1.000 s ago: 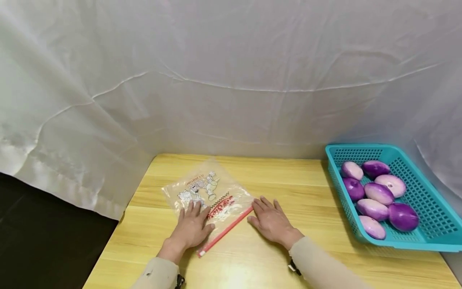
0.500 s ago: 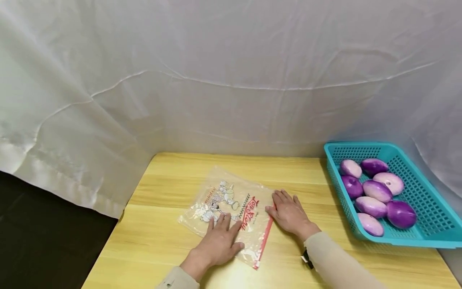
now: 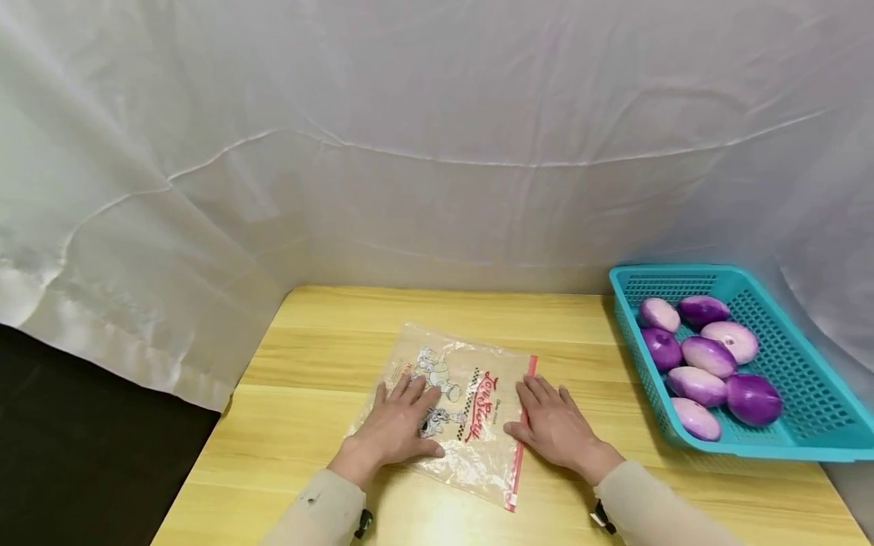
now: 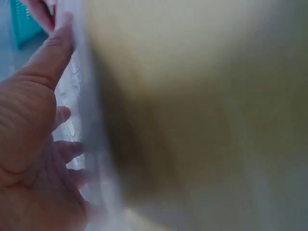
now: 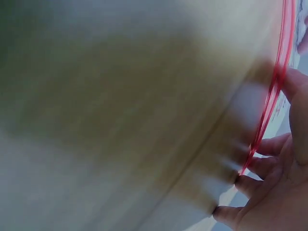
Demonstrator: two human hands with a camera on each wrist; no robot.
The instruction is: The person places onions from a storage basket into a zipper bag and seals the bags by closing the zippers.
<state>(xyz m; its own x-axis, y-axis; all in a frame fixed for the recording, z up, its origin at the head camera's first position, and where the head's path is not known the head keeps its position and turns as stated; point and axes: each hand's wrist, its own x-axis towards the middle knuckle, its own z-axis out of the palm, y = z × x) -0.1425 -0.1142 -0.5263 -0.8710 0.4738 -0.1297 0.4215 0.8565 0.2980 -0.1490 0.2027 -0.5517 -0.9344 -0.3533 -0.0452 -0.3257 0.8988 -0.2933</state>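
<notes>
The fingers of the left hand (image 3: 392, 428) lie extended and a little spread on the bag (image 3: 471, 413), while those of the right hand (image 3: 560, 428), also extended, reach its red strip (image 3: 517, 462). The bag lies flat on the counter (image 3: 293, 364); well to its right sits a teal basket (image 3: 771, 452) holding purple-white vegetables (image 3: 710, 356), and behind it hangs pale cloth (image 3: 464, 212).

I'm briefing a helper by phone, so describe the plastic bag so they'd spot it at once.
On the yellow table, look left of the teal basket. There lies the plastic bag, left hand resting on it, right hand on its edge. Unlike the purple and white vegetables, it is flat and clear, with red lettering and a red strip.
</notes>
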